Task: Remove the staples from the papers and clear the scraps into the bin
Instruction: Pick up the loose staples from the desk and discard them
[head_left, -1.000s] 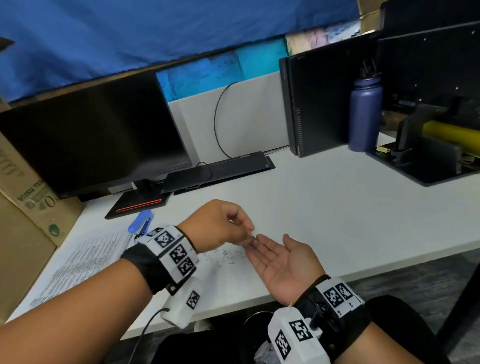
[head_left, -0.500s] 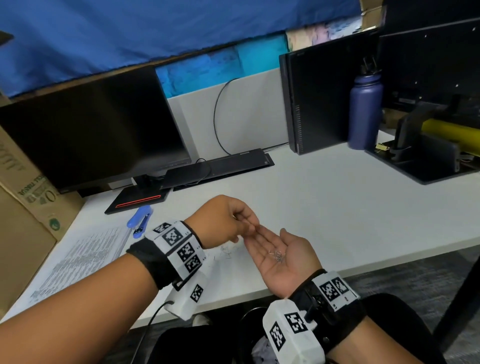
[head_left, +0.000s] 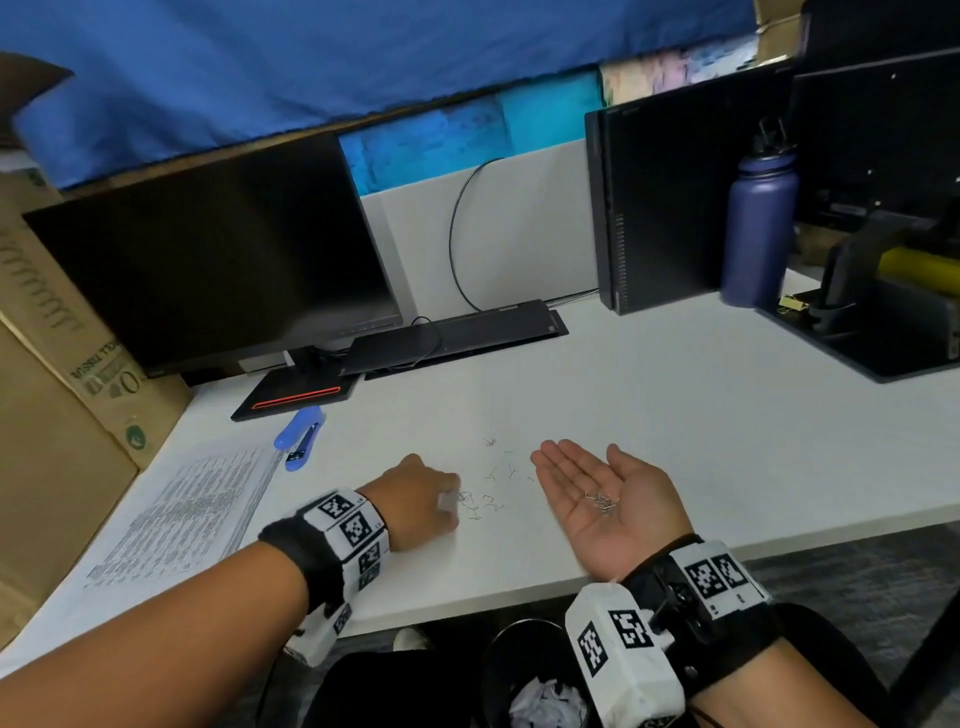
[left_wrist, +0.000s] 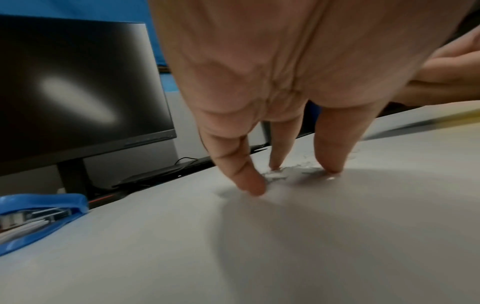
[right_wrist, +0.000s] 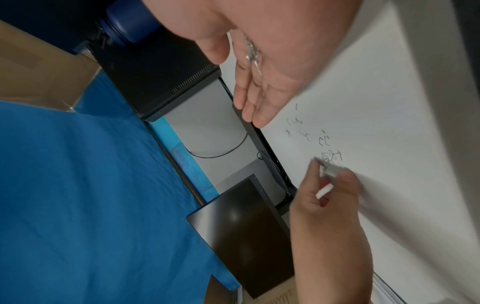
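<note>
Those tiny bent silver wire staples (head_left: 485, 501) look light and skittery, so left hand (head_left: 421, 501) fingertip-pinches them while flat-open right hand (head_left: 605, 501) cradles a few.

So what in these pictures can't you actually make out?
- Whether the left hand holds any staples: in the head view its own back hides the fingertips; both wrist views are motion-blurred there.
- How many staples lie in the right hand: too small and tangled in the head view, smeared in the right wrist view.
- The text on the papers: too small.
- Most of the bin: cut off by the head view's bottom edge.
</note>
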